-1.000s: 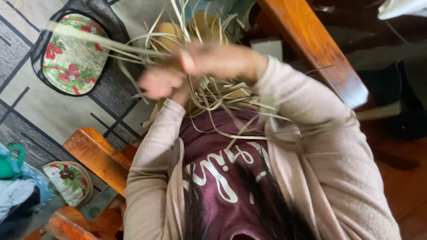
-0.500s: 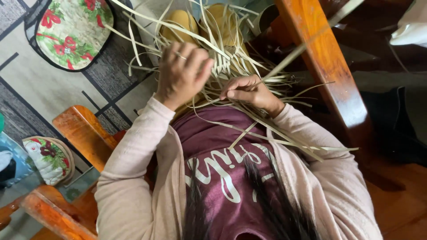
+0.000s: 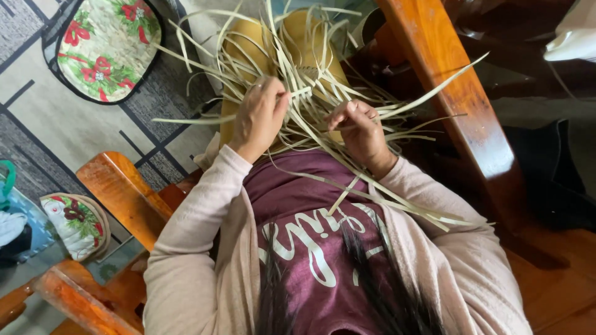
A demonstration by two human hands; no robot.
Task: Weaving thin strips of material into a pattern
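**Two hands in a fan of pale strips**

The person sits with both arms raised over the lap, and the work sits between the hands: a small woven patch at the heart of a spray of flat, pale strips. The left hand is curled, fingers bent in around a few strips beside the patch; it is closed on them, though just how many it grips cannot be told. The right hand is also bent shut, thumb and fingertips pinching one strip that runs out toward the wooden beam.

The woven patch lies just beyond both hands, away from the body, slightly nearer the left hand, which touches it or nearly so. The long axis of most loose strips radiates outward from that centre; several long ones run down and to the right across the maroon shirt and pink sleeve.

Under the strips a tan rounded shape shows, too hidden to identify. On the patterned rug lies a floral cushion, well apart from the work; a smaller floral cushion lies beside the wooden chair arm.
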